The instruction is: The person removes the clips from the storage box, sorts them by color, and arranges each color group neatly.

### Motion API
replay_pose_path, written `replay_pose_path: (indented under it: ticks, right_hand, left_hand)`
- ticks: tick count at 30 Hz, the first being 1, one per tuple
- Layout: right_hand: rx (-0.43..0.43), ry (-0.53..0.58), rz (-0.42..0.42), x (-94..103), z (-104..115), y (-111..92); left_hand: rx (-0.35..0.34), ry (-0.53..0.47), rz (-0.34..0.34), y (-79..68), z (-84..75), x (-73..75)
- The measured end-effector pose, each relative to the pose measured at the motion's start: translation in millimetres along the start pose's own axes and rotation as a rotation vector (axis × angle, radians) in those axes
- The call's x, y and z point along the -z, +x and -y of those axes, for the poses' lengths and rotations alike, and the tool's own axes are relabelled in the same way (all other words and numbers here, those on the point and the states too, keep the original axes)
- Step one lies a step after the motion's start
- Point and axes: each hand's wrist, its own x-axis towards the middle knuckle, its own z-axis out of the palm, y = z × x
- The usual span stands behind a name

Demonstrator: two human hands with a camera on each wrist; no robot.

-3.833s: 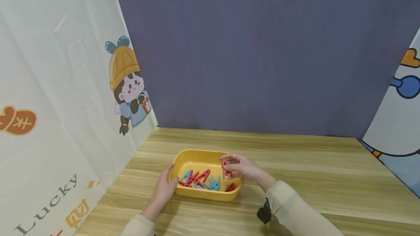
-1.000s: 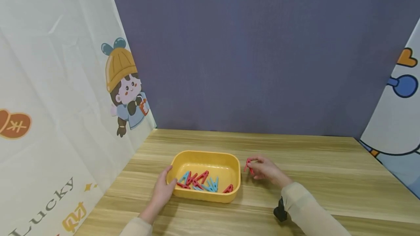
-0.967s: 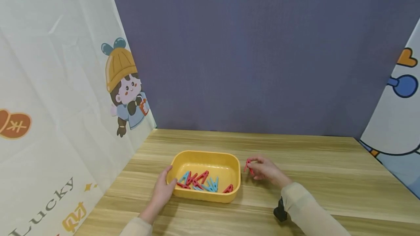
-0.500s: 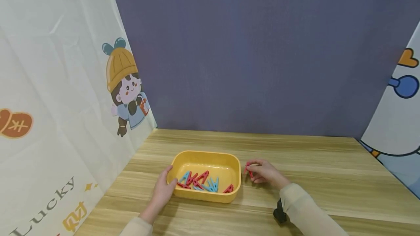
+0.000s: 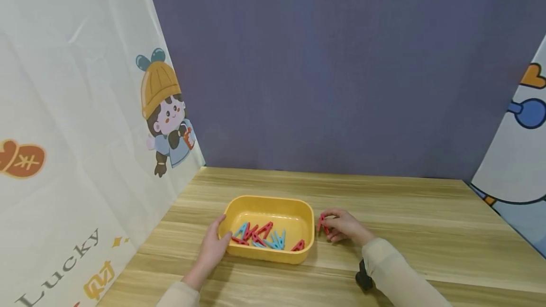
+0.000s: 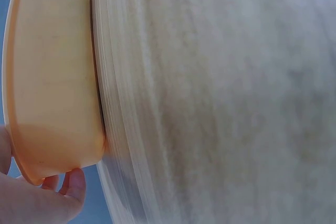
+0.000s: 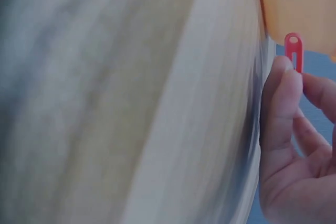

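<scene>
A yellow plastic basin (image 5: 273, 255) stands on the table with several red and blue clothespins (image 5: 260, 236) lying along its near side. My left hand (image 5: 212, 245) grips the basin's left end, thumb at the rim and fingers against the outer wall; the left wrist view shows that hand (image 6: 42, 198) at the corner. Just right of the basin, my right hand (image 5: 345, 226) pinches a red clothespin (image 5: 322, 223) between thumb and fingers, close over the table. In the right wrist view the clothespin's rounded end (image 7: 294, 39) sticks out past the fingertips, beside the basin wall.
The wood-grain table (image 5: 405, 236) extends to the right and behind the basin. A dark blue-grey panel (image 5: 324, 70) rises at its back edge. A printed white sheet (image 5: 85, 108) hangs at the left. A black device (image 5: 364, 276) is by the right sleeve.
The right hand has carried the red clothespin out of the basin to its right side, and over the last second has sunk a little toward the table. The left hand stays at the basin.
</scene>
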Motion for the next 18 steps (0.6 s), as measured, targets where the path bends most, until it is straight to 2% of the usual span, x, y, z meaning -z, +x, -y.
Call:
replay_pose_path:
  ticks: [4,11,14,18]
  right_hand:
    - [-0.013,-0.002,0.000,-0.3,0.1,0.7]
    - [0.001,-0.005,0.065,2.7,-0.7,0.4]
    - [-0.001,-0.005,0.067,2.6,-1.7,1.3]
    - [-0.023,-0.024,0.025,0.2,-1.4,1.7]
  left_hand:
    - [-0.001,-0.006,0.002,0.3,0.8,0.0]
    - [-0.004,-0.006,0.000,0.9,0.9,0.1]
    - [-0.007,-0.003,-0.002,1.1,0.6,0.4]
    - [-0.006,0.002,0.003,0.9,0.4,0.6]
